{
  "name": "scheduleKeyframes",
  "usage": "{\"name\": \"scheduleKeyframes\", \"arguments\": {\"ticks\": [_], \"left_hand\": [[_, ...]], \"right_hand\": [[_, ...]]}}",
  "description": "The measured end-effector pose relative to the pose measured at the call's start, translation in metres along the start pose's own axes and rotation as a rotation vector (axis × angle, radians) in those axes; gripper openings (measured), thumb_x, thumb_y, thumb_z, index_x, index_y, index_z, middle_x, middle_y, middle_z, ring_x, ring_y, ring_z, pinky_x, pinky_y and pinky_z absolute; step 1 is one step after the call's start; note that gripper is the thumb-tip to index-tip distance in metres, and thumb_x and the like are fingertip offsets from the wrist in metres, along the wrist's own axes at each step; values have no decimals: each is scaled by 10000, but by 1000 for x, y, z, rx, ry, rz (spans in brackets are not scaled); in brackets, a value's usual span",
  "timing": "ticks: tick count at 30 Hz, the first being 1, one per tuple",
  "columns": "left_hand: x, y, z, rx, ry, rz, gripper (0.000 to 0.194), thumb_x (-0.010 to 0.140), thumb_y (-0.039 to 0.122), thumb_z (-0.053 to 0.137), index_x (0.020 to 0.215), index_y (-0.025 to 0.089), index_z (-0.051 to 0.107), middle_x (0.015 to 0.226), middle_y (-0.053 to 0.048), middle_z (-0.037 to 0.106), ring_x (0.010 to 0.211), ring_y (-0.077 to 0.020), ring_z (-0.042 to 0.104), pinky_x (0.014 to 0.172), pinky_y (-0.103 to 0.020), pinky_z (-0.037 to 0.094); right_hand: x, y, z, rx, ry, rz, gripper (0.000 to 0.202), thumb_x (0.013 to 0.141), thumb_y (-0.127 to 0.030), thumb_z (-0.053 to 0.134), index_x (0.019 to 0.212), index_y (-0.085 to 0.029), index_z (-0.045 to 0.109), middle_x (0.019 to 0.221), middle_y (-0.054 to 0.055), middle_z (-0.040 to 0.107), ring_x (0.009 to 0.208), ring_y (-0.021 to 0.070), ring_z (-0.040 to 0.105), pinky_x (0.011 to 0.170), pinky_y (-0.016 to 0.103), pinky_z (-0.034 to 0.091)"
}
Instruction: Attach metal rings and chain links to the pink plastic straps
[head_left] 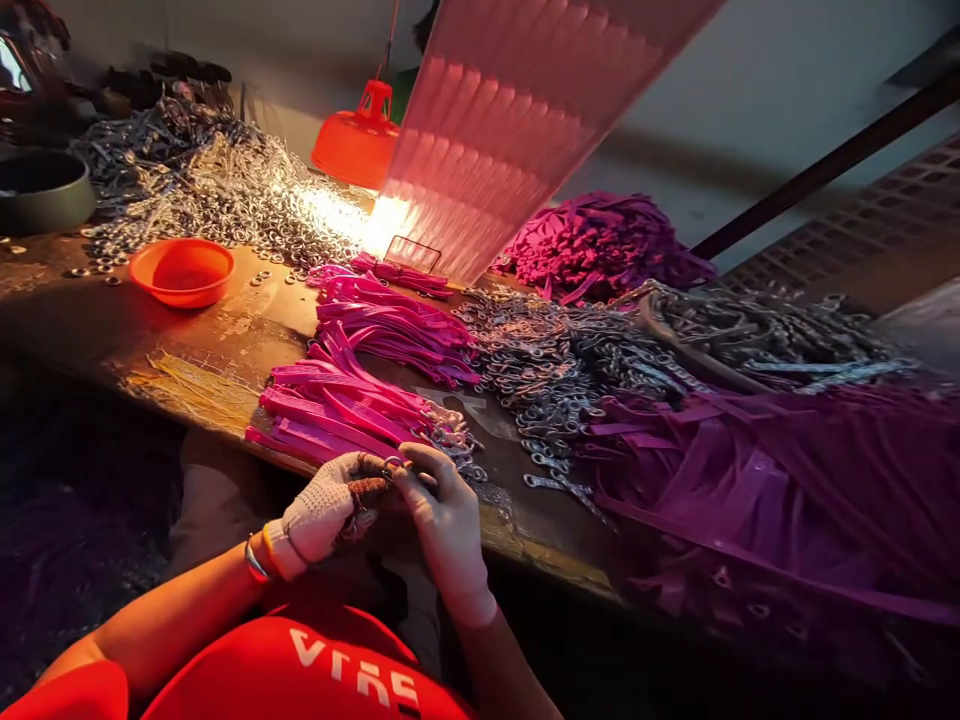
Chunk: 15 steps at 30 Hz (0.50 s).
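Note:
My left hand (330,505), in a dotted white knit glove with dark worn fingertips, is closed in front of the table edge. Pinched at its fingertips is a small metal ring (393,462). My right hand (446,520), in a thin white glove, meets it there with thumb and fingers closed on the same ring. Some small shiny pieces (358,524) show under the left fingers; what they are I cannot make out. Just beyond both hands lies a bundle of pink straps (337,400), with metal ring ends (454,430) at its right side.
More pink straps (397,325) lie behind. Ring-ended pieces (540,350) are heaped to the right, beside purple straps (750,480). A red bowl (182,272), a ring pile (225,190) and a dark pan (45,190) stand left. A red lamp (356,145) hangs near a translucent sheet (510,120).

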<state>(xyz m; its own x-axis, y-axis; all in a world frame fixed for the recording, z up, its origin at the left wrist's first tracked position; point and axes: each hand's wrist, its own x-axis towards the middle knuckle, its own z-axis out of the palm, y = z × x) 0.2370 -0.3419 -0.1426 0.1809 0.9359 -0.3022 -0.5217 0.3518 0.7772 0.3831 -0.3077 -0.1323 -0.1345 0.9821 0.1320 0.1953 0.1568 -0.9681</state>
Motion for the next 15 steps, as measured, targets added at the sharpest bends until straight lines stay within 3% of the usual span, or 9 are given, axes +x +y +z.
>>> {"name": "scheduleKeyframes", "arguments": {"ticks": [3, 8, 11, 15], "left_hand": [[8, 0, -2, 23, 37, 3, 372, 802, 477, 775, 916, 167, 603, 496, 76, 485, 378, -54, 347, 371, -176, 257], [11, 4, -14, 1, 57, -6, 378, 812, 503, 751, 892, 160, 613, 527, 60, 495, 383, -58, 362, 366, -183, 261], [5, 5, -21, -34, -61, -70, 398, 767, 492, 788, 897, 136, 664, 661, 2, 605, 396, -51, 402, 358, -189, 273], [-4, 4, -33, -18, -119, -88, 389, 662, 402, 865, 893, 147, 685, 710, -7, 621, 475, -74, 467, 404, -187, 349]], "right_hand": [[6, 1, 4, -49, -22, -9, 262, 866, -357, 661, 1082, -210, 675, 1086, 73, 723, 923, 190, 693, 822, 317, 585], [14, 5, 0, -121, -123, 47, 472, 895, -440, 589, 1307, -209, 571, 1077, 78, 723, 935, 205, 700, 824, 341, 588], [20, 11, -14, -271, -155, 24, 427, 874, -506, 590, 1205, -244, 658, 1081, 74, 743, 972, 244, 706, 835, 353, 587], [38, 23, -23, -316, -391, -98, 350, 815, -519, 663, 1083, -308, 743, 1045, 46, 765, 964, 287, 723, 799, 349, 614]]}}
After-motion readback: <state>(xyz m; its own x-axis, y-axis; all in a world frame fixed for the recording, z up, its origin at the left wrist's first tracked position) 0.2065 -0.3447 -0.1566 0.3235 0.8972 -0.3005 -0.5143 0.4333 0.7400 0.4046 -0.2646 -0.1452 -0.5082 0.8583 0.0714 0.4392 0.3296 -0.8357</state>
